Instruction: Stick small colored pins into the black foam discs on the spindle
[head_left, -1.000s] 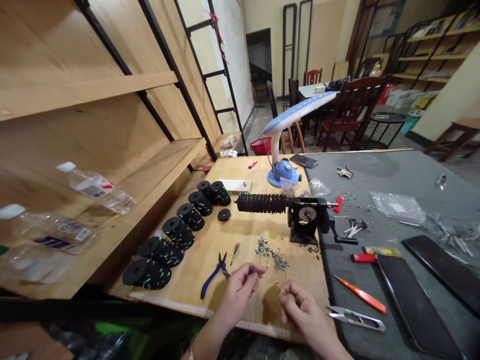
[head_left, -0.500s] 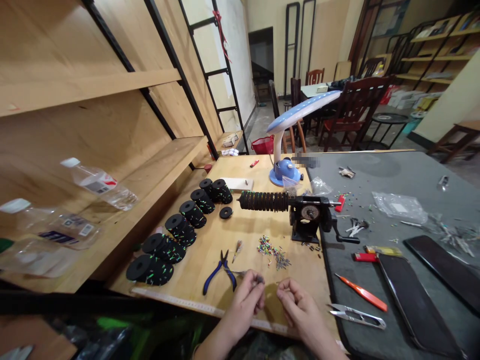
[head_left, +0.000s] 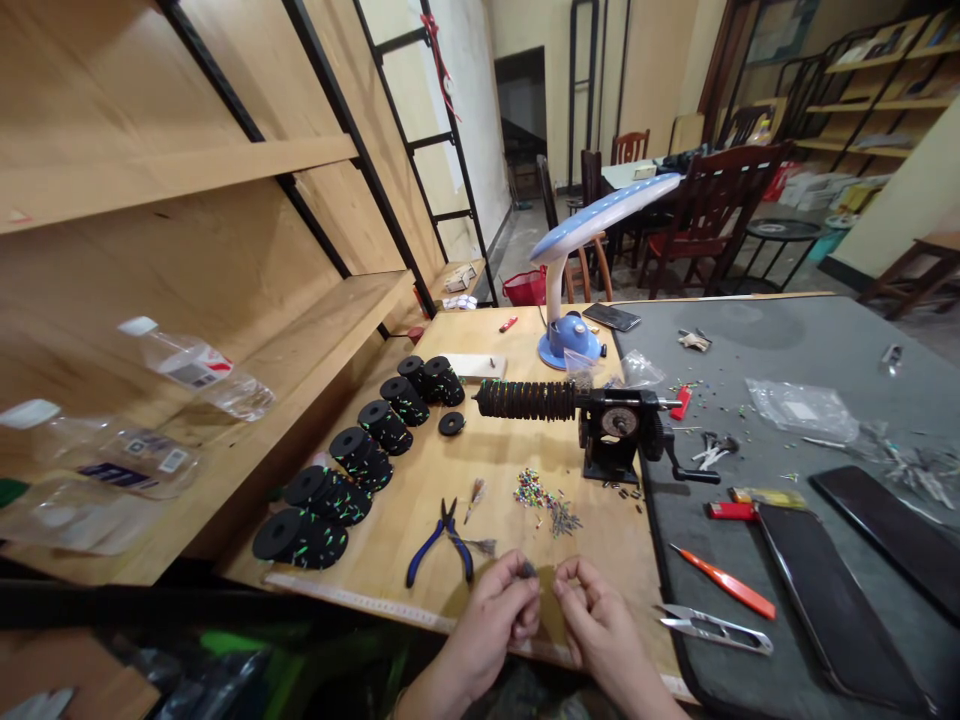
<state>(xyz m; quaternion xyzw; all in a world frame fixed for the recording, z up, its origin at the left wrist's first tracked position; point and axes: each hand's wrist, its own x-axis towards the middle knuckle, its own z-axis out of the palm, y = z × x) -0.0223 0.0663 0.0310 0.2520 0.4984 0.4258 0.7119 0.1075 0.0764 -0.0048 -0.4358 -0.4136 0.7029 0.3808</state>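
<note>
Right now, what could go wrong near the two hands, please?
The small dark grey piece that the left hand pinches could slip and perhaps get lost near the pile of tiny multicoloured bits. The silver metal snips, lying with blades apart beside the right hand, might prick it. The left hand might also nudge the open blue-handled pliers.

Blue lamp (head_left: 600, 220) — plastic btls (head_left: 201, 370) on shelf (head_left: 330, 320) — red bskt (head_left: 525, 289) nr chairs (head_left: 731, 185)

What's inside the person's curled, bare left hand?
A small dark-grey piece shows at the fingertips of the left hand; its curled fingers cover the palm, so anything deeper is hidden.
</note>
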